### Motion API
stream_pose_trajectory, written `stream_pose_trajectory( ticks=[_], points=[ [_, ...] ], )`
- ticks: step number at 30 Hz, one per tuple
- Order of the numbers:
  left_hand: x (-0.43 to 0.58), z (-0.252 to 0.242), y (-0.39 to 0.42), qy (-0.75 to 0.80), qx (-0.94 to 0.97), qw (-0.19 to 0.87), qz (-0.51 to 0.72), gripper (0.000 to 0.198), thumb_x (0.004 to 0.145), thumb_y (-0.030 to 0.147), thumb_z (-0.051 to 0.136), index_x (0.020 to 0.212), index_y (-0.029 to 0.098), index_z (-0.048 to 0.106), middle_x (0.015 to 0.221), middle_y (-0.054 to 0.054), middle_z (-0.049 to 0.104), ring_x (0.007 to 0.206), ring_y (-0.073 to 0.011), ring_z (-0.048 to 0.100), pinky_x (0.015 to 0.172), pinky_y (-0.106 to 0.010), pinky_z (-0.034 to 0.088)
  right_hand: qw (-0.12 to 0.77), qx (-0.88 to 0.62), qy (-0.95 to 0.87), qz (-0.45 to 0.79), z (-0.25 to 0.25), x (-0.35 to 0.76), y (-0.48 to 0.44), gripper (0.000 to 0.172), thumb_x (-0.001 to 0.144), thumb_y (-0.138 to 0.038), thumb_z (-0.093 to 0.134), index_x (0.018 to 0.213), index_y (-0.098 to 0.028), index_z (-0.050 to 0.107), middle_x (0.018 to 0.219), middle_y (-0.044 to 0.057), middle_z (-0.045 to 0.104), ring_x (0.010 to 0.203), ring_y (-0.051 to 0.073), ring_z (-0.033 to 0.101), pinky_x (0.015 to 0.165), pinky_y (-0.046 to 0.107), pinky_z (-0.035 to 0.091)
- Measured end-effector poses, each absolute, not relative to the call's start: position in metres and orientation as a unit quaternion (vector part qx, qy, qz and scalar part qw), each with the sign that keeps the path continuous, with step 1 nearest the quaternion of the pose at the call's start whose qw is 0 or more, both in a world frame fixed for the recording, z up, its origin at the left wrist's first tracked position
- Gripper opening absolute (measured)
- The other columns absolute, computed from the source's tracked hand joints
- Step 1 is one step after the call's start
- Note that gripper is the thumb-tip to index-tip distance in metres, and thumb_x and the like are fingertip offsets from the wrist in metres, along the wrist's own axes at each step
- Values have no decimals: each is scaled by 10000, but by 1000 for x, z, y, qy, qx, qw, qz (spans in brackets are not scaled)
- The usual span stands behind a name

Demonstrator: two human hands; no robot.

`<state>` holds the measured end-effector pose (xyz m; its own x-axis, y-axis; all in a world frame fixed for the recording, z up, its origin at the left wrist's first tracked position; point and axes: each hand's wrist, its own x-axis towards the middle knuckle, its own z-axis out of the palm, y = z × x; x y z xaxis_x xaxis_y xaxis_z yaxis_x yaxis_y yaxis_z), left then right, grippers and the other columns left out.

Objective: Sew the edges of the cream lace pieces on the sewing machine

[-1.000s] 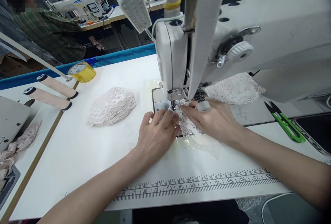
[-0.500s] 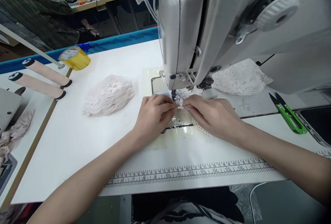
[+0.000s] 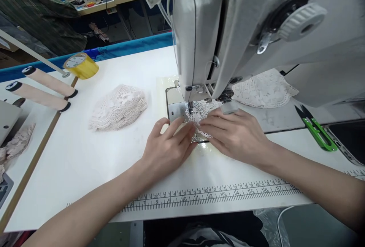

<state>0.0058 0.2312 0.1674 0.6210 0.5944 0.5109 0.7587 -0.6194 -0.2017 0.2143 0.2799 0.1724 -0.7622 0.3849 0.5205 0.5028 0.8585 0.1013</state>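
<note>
A white lace piece [image 3: 201, 111] lies under the presser foot [image 3: 190, 106] of the sewing machine [image 3: 196, 41], its scalloped edge turned toward me. My left hand [image 3: 170, 144] is at the edge's left side, thumb and forefinger closed together on the lace, the other fingers raised and apart. From the right, my right hand [image 3: 238, 135] holds the same piece, its fingers bent over the lace and the thumb below. The fingertips of both hands nearly meet in front of the needle. Their exact grip on the lace is partly hidden.
Left on the table sits a stack of lace pieces [image 3: 119, 108]. Behind it are yellow tape [image 3: 82, 66] and two thread spools [image 3: 51, 81]. More lace [image 3: 266, 89] lies behind the machine head. Green thread snips [image 3: 318, 129] and a phone [image 3: 349, 138] are right. A printed ruler [image 3: 211, 193] borders the front.
Both hands have drawn slightly toward me, and the left fingers have spread and lifted. More of the lace now shows before the presser foot. The view has shifted a little.
</note>
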Motion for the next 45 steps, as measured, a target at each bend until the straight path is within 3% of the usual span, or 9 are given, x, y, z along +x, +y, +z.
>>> stream_pose_trajectory(
  ticks=[12,19,26,45],
  points=[
    [8,169,232,-407,-867,200,-205,202,928,249,584,1070,152,689,1085,-44,737,1044,-211,642,860,-390,361,265,-245,-923,-136,171,211,281,268,894,-46,493,909,-167,731,854,-12,742,721,157,595,701,323,380],
    [6,165,240,-415,-863,197,-210,213,935,251,570,1101,170,676,1108,-39,729,1062,-213,638,861,-396,365,263,-248,-921,-146,169,210,287,240,909,-84,499,927,-137,733,901,30,745,736,169,604,707,331,398],
    [5,169,241,-422,-861,193,-208,210,923,244,584,1105,197,677,1112,-28,728,1060,-226,641,853,-415,372,253,-256,-923,-134,165,211,285,222,954,-240,536,1019,-134,720,1022,51,736,851,200,626,749,348,412],
    [4,166,250,-447,-848,187,-215,211,928,246,571,1106,176,661,1104,-32,730,1064,-224,647,953,-444,355,236,-266,-926,-129,162,210,287,262,962,-305,548,1096,-141,702,1039,59,734,935,222,632,818,368,445]
  ],
)
